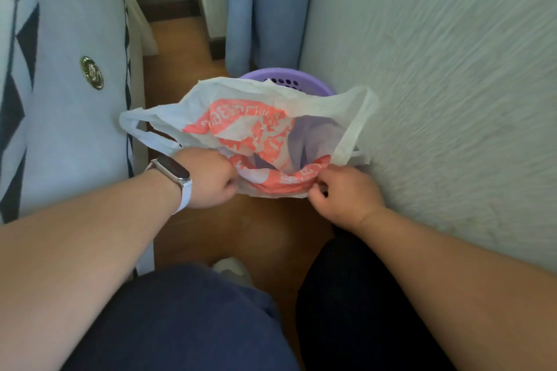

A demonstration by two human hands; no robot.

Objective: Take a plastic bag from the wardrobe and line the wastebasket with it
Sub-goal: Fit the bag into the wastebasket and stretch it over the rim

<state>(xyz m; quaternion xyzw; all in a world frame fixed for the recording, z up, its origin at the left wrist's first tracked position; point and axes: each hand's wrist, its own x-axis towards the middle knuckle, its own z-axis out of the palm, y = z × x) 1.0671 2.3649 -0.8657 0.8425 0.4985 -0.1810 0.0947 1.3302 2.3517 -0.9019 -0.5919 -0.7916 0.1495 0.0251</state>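
Observation:
A white plastic bag (241, 117) with orange-red print is spread open over a purple perforated wastebasket (304, 80) that stands on the floor against the wall. Only the basket's far rim shows; the bag hides the rest. My left hand (208, 178), with a watch on its wrist, grips the bag's near edge on the left. My right hand (340, 193) pinches the same near edge on the right. One bag handle hangs out to the left and the other drapes toward the wall on the right.
A textured white wall (437, 84) runs close along the right. A pale cabinet door with a brass knob (92, 72) stands at the left. Blue curtains (265, 9) hang behind the basket. My knees and a brown wooden floor (247, 229) fill the foreground.

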